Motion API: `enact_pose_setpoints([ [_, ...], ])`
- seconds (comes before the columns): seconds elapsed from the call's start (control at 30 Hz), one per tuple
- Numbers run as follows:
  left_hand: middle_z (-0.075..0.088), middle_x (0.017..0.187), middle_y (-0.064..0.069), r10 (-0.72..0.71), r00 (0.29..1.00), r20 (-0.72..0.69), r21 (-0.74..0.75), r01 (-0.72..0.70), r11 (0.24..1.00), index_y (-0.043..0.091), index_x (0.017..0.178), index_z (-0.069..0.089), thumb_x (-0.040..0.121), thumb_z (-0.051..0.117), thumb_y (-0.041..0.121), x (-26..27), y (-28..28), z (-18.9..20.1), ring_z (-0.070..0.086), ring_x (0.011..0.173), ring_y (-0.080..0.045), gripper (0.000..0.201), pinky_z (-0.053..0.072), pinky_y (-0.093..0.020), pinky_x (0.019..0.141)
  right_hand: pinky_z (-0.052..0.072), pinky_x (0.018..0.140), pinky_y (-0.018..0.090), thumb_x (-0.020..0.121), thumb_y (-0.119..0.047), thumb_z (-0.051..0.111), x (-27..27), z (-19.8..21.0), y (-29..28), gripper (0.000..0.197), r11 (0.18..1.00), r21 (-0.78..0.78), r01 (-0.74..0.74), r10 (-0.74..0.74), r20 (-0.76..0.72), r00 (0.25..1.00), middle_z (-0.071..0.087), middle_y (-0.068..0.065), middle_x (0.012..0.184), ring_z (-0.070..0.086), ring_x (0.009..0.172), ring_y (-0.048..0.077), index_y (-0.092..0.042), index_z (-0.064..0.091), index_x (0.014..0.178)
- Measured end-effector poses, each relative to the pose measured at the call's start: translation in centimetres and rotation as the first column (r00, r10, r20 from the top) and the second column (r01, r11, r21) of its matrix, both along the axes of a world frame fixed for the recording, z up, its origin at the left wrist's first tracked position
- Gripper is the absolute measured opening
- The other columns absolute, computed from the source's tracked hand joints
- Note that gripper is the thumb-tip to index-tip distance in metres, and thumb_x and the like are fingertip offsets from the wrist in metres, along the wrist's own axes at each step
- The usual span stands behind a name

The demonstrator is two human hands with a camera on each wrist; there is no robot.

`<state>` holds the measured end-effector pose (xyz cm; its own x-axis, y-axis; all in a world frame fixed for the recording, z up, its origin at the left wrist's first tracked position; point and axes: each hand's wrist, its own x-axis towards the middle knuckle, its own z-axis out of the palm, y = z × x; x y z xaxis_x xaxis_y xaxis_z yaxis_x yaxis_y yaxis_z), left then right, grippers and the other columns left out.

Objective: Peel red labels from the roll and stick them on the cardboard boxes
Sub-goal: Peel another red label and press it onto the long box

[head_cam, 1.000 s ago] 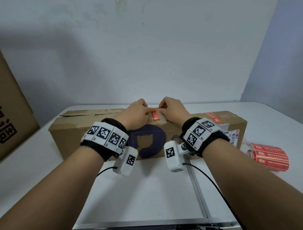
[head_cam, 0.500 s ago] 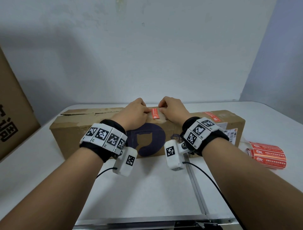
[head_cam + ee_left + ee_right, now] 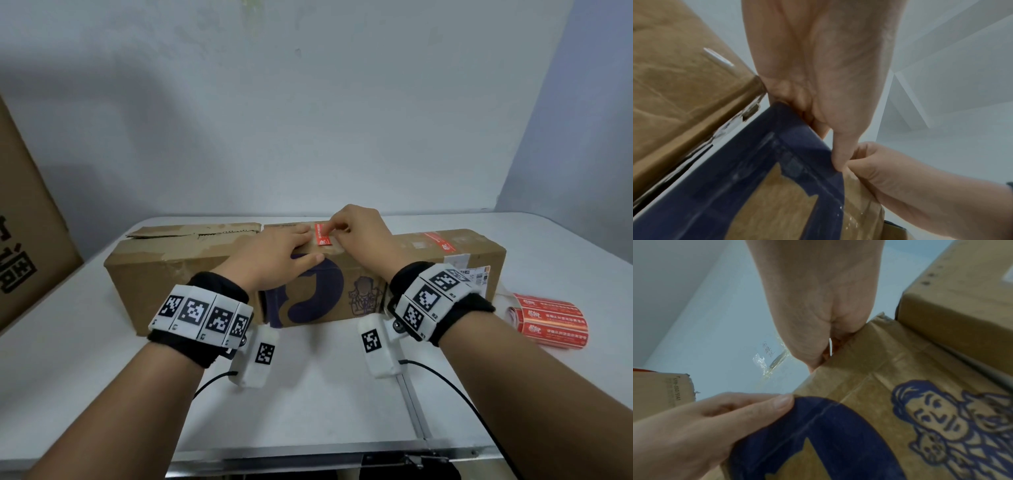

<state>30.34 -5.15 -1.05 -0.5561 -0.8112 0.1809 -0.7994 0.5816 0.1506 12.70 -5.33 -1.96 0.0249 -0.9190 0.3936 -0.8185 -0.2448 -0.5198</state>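
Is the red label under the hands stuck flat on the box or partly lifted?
Mostly flat: the label lies on the box top, right hand fingers curled at its edge. Whether that edge is down, cannot tell.

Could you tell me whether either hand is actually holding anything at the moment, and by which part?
Nothing is lifted. The left hand lies flat on the cardboard box; the right hand presses curled fingertips on the red label.

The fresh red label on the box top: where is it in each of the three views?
Head: red label lies on the cardboard box top, center, between the left hand and right hand.
Left wrist: not in it.
Right wrist: only a red sliver under the right hand at the box edge.
Shared landmark: the dark blue print.
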Motion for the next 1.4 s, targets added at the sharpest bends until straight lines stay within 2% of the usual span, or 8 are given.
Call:
enact_pose_setpoints([
  [0.17,0.033,0.154,0.017,0.02,0.999,-0.026,0.019,-0.019,1.0,0.03,0.142,0.042,0.091,0.041,0.059,0.0,-0.3,-0.5,0.035,0.141,-0.013,0.059,0.036,-0.036,0.11,0.046,0.091,0.035,0.085,0.0,0.05,0.2,-0.6,1.6,0.032,0.998,-0.057,-0.005,0.003,-0.035,0.999,0.069,0.009,0.107,0.061,0.103,0.025,-0.012,0.077,0.098],
  [0.5,0.035,0.153,0.014,0.032,0.999,-0.043,0.034,-0.031,0.999,0.026,0.142,0.045,0.09,0.045,0.057,0.2,-0.4,-0.5,0.036,0.14,-0.013,0.06,0.035,-0.038,0.112,0.051,0.089,0.04,0.081,0.005,0.049,0.4,-1.6,2.6,0.033,0.991,-0.13,0.009,0.002,0.086,0.996,0.073,0.007,0.102,0.065,0.1,0.025,-0.009,0.078,0.09],
  [0.73,0.035,0.153,0.015,0.032,0.999,-0.044,0.006,-0.032,0.999,0.029,0.142,0.043,0.089,0.043,0.06,0.2,-0.7,-0.9,0.036,0.14,-0.014,0.061,0.037,-0.04,0.11,0.051,0.09,0.03,0.08,0.007,0.048,0.6,-1.7,3.1,0.033,0.992,-0.123,0.038,-0.011,0.213,0.977,0.075,0.006,0.095,0.067,0.094,0.019,-0.007,0.078,0.084],
  [0.97,0.02,0.158,0.021,0.046,0.999,0.022,-0.04,-0.045,0.998,0.041,0.147,0.026,0.092,0.037,0.058,-0.3,-0.1,-0.7,0.034,0.141,-0.017,0.058,0.037,-0.042,0.108,0.05,0.076,0.027,0.079,0.005,0.044,0.6,-1.8,3.3,0.028,0.99,-0.135,0.047,-0.016,0.224,0.975,0.073,0.005,0.086,0.064,0.082,0.017,-0.008,0.069,0.078],
  [1.13,0.032,0.155,0.014,-0.014,1.0,0.023,-0.044,0.015,0.999,0.034,0.144,0.039,0.096,0.036,0.045,-0.7,0.2,-0.9,0.034,0.141,-0.014,0.049,0.033,-0.035,0.109,0.048,0.074,0.026,0.078,0.004,0.042,0.4,-1.8,3.2,0.029,0.992,-0.119,0.04,-0.017,0.188,0.982,0.071,0.005,0.085,0.06,0.078,0.016,-0.009,0.068,0.08],
  [1.3,0.042,0.15,0.003,-0.09,0.995,0.046,-0.063,0.093,0.994,0.023,0.14,0.047,0.099,0.039,0.03,-0.9,0.3,-1.0,0.038,0.138,-0.018,0.043,0.013,-0.048,0.119,0.052,0.077,0.035,0.077,0.002,0.042,0.4,-2.1,2.7,0.029,0.99,-0.133,0.049,-0.027,0.165,0.986,0.07,0.005,0.084,0.062,0.081,0.02,-0.013,0.067,0.078],
  [1.33,0.046,0.147,0.001,-0.109,0.993,0.041,-0.073,0.112,0.991,0.02,0.139,0.049,0.099,0.04,0.028,-0.8,0.4,-1.0,0.041,0.137,-0.019,0.041,0.016,-0.048,0.117,0.052,0.078,0.037,0.076,0.002,0.041,0.5,-2.2,2.7,0.029,0.988,-0.142,0.052,-0.029,0.158,0.987,0.07,0.005,0.084,0.062,0.083,0.021,-0.013,0.067,0.077],
  [1.4,0.056,0.137,-0.001,-0.167,0.986,-0.017,-0.096,0.165,0.982,0.017,0.134,0.054,0.098,0.045,0.024,-0.6,0.5,-0.9,0.049,0.129,-0.021,0.038,0.032,-0.042,0.111,0.052,0.078,0.038,0.077,0.002,0.041,0.4,-2.3,2.7,0.029,0.988,-0.146,0.055,-0.031,0.164,0.986,0.07,0.005,0.084,0.062,0.082,0.021,-0.013,0.067,0.077],
])
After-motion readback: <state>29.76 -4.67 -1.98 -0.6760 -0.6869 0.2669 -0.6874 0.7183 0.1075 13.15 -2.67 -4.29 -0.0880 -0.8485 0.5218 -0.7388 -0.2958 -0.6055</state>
